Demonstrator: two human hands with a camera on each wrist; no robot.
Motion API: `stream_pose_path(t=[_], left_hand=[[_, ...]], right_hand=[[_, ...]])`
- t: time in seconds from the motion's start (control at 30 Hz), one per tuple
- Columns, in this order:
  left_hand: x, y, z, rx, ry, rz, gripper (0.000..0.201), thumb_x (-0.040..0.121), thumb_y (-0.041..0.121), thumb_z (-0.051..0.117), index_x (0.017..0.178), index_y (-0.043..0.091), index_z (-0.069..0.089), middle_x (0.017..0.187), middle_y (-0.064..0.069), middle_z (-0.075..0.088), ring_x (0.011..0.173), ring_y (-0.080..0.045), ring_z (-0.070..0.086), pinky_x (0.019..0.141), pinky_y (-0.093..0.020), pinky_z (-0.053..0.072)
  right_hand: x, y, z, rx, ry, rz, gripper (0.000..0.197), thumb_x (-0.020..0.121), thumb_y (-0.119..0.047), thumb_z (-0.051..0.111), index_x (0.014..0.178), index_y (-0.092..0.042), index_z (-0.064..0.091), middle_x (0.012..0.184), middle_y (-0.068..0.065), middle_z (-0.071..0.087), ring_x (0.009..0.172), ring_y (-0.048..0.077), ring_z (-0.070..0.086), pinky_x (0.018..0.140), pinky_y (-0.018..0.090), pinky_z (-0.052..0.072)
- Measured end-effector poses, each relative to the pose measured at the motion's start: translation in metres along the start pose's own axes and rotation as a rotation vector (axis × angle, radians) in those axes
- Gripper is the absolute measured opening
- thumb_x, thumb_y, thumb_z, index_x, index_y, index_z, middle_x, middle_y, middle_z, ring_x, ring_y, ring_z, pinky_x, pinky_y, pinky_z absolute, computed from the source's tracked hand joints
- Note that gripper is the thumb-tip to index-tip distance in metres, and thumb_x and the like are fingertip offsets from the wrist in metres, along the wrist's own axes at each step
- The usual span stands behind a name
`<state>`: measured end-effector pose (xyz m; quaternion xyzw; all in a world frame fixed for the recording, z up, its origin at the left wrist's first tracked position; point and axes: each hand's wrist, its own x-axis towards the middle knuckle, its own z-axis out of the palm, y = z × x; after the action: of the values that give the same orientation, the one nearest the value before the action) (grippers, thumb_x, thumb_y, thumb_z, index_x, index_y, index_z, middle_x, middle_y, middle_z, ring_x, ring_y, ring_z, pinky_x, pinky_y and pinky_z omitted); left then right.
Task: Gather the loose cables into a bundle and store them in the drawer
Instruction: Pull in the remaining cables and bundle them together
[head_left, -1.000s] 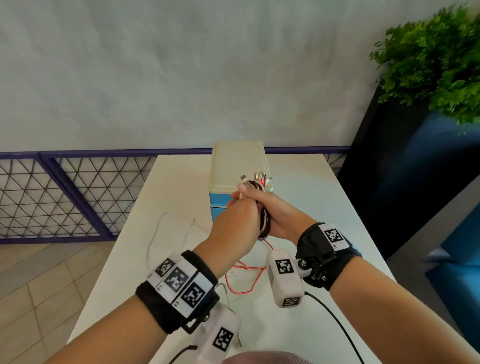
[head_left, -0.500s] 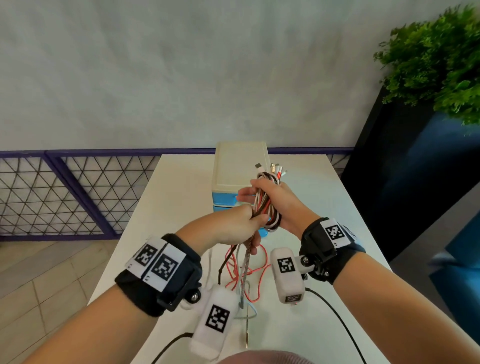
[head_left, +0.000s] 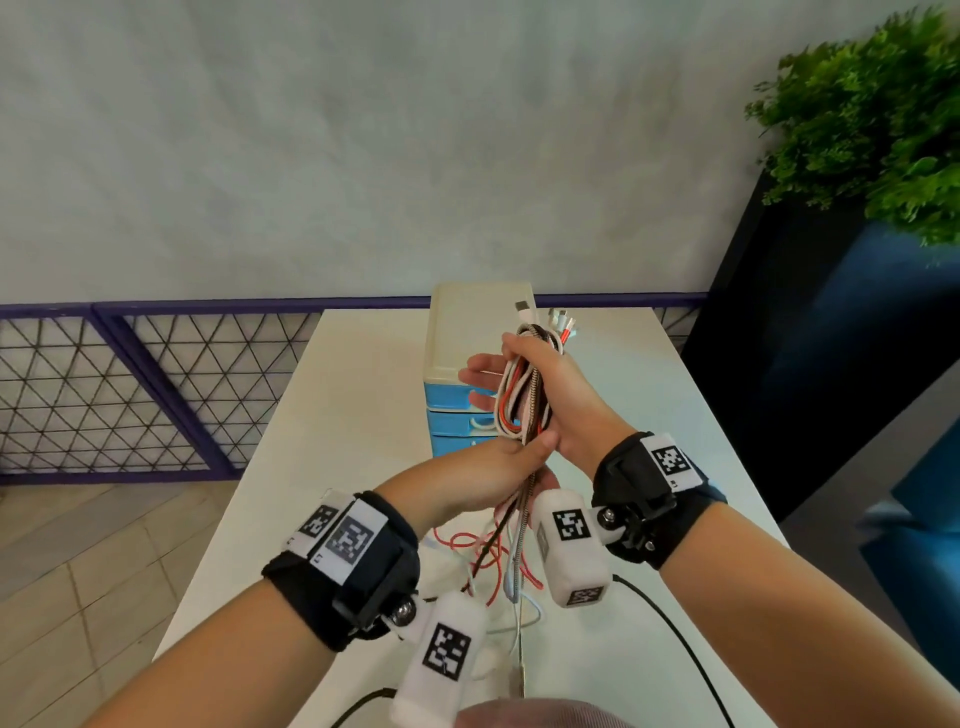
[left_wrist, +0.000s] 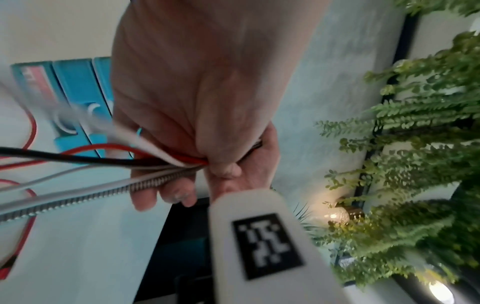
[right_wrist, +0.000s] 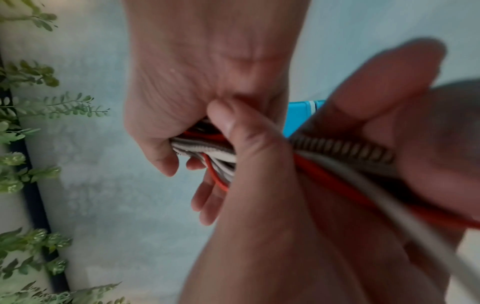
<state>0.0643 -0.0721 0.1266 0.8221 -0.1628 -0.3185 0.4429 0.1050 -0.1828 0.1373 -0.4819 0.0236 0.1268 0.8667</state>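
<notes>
My right hand (head_left: 535, 395) holds a coil of red, white, black and braided cables (head_left: 522, 395) upright in front of the drawer unit (head_left: 467, 322), thumb over the top. Connector ends (head_left: 558, 317) stick out above it. Just below, my left hand (head_left: 488, 470) grips the trailing strands (head_left: 498, 551), which hang down to the white table (head_left: 363, 415). The left wrist view shows the fingers (left_wrist: 221, 164) curled round the strands (left_wrist: 103, 160). In the right wrist view, the coil (right_wrist: 202, 148) sits under the right thumb. The unit's blue drawers (head_left: 452, 400) look closed.
The drawer unit stands at the table's far middle, cream top over blue fronts. A dark cabinet (head_left: 831, 338) with a green plant (head_left: 872, 114) flanks the right side. A purple mesh railing (head_left: 130, 389) runs behind and to the left. Black wrist-camera wires (head_left: 675, 639) trail near me.
The right hand has lifted the coil higher and upright. The left hand has dropped below it, onto the trailing strands, and more loose cable has come off the table.
</notes>
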Motion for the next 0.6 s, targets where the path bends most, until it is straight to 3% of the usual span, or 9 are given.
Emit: stream_pose_path(t=[0.1,0.2,0.3,0.4,0.47,0.53,0.6], left_hand=[[0.002,-0.001,0.003,-0.016,-0.011,0.075,0.056,0.097,0.054,0.021,0.065,0.019,0.051,0.059,0.007,0.047,0.049,0.000,0.042,0.056,-0.016,0.034],[0.001,-0.009,0.004,-0.164,-0.083,0.143,0.051,0.099,0.048,0.024,0.060,0.020,0.041,0.054,0.009,0.036,0.046,0.000,0.039,0.051,-0.008,0.035],[-0.001,-0.028,-0.001,-0.296,-0.157,0.179,0.043,0.099,0.042,0.036,0.061,0.027,0.047,0.058,0.004,0.035,0.054,-0.009,0.044,0.061,-0.017,0.041],[-0.005,-0.049,-0.006,-0.290,-0.190,0.161,0.038,0.096,0.047,0.037,0.072,0.019,0.045,0.058,0.006,0.036,0.058,-0.014,0.046,0.070,-0.025,0.042],[-0.008,-0.058,-0.010,-0.319,-0.191,0.174,0.040,0.095,0.052,0.035,0.070,0.021,0.044,0.058,0.007,0.033,0.055,-0.014,0.041,0.077,-0.036,0.041],[-0.008,-0.060,-0.011,-0.360,-0.200,0.187,0.044,0.090,0.060,0.036,0.064,0.026,0.045,0.055,0.007,0.030,0.049,-0.012,0.031,0.074,-0.035,0.043],[-0.009,-0.057,-0.011,-0.459,-0.163,0.129,0.050,0.084,0.067,0.033,0.065,0.023,0.047,0.052,0.008,0.028,0.043,-0.009,0.024,0.061,-0.027,0.043]], right_hand=[[-0.001,-0.001,0.003,0.000,0.034,0.019,0.025,0.095,-0.025,0.058,0.072,-0.014,0.054,0.067,0.005,0.065,0.054,0.016,0.063,0.052,0.026,0.055],[0.001,-0.002,0.004,0.070,0.083,0.002,0.028,0.094,-0.028,0.059,0.070,-0.018,0.049,0.050,-0.005,0.046,0.037,0.007,0.041,0.038,0.020,0.040],[0.005,-0.008,0.001,0.057,0.137,-0.066,0.031,0.095,-0.029,0.060,0.068,-0.020,0.046,0.046,-0.009,0.034,0.035,0.005,0.031,0.037,0.019,0.034],[0.010,-0.019,-0.010,0.096,0.196,-0.110,0.035,0.095,-0.028,0.059,0.065,-0.020,0.043,0.044,-0.009,0.033,0.034,0.004,0.030,0.037,0.019,0.034],[0.012,-0.022,-0.015,0.115,0.225,-0.109,0.038,0.095,-0.027,0.059,0.062,-0.021,0.042,0.044,-0.009,0.034,0.034,0.004,0.030,0.038,0.019,0.034],[0.015,-0.021,-0.019,0.128,0.244,-0.106,0.038,0.094,-0.027,0.060,0.061,-0.020,0.042,0.045,-0.008,0.034,0.035,0.005,0.031,0.039,0.019,0.034],[0.018,-0.020,-0.022,0.135,0.268,-0.106,0.038,0.094,-0.027,0.061,0.062,-0.020,0.042,0.047,-0.008,0.034,0.037,0.005,0.030,0.040,0.019,0.034]])
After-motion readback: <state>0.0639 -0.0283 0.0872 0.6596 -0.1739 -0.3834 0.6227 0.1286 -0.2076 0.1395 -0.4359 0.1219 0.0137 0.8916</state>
